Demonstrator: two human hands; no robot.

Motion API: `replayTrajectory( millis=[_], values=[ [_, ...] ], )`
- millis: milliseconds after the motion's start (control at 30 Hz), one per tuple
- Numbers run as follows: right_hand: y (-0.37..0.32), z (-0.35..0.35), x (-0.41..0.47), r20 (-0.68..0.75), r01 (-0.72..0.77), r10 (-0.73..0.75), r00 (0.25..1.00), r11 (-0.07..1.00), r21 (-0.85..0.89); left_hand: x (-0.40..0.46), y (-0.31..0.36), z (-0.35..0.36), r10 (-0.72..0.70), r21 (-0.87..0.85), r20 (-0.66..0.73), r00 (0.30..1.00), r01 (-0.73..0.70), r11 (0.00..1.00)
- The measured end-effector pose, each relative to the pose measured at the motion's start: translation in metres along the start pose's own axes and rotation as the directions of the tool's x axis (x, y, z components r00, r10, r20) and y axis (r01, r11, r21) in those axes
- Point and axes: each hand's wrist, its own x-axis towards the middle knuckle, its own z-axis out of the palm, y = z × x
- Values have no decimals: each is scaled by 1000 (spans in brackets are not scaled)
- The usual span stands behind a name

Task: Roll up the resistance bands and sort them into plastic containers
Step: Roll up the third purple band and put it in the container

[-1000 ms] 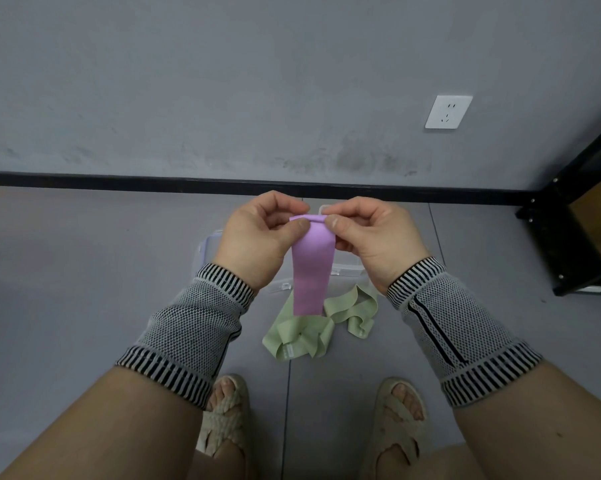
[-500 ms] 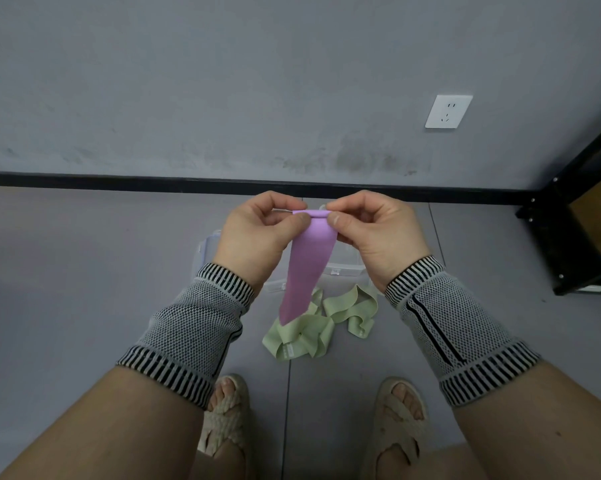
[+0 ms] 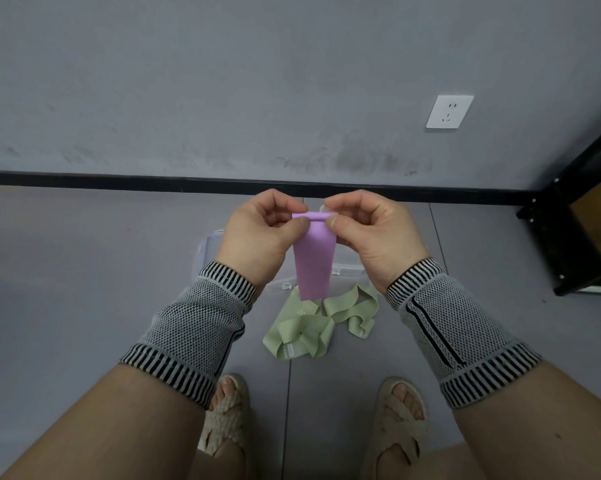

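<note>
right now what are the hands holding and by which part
Both the left hand and the right hand pinch the purple band at its top edge, one at each corner, where a small roll has started; the rest hangs free.

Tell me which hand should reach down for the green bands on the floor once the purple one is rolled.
Probably the right hand: the green bands lie slightly to its side. Both hands, left hand too, pinch the purple band now.
</note>
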Motion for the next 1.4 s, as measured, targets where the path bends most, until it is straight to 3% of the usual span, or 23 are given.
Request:
replayTrajectory(
  millis=[267,700,933,1200,1400],
  values=[
    [2,1,0,-18,9,-11,1000,997,-79,0,-3,1,-33,-38,7,999,33,999],
    [1,1,-1,3,73,-73,997,995,-66,-1,-2,1,-11,-1,5,1000,11,1000],
    [1,0,-1,38,8,-7,999,999,-36,1,-2,-1,14,13,-5,1000,-14,1000],
    [1,-1,0,-32,-14,14,999,1000,20,0,-4,2,-79,21,26,997,78,997],
    [2,-1,2,-100,24,-22,995,999,21,-1,-2,3,-23,47,25,999,22,999]
  ],
)
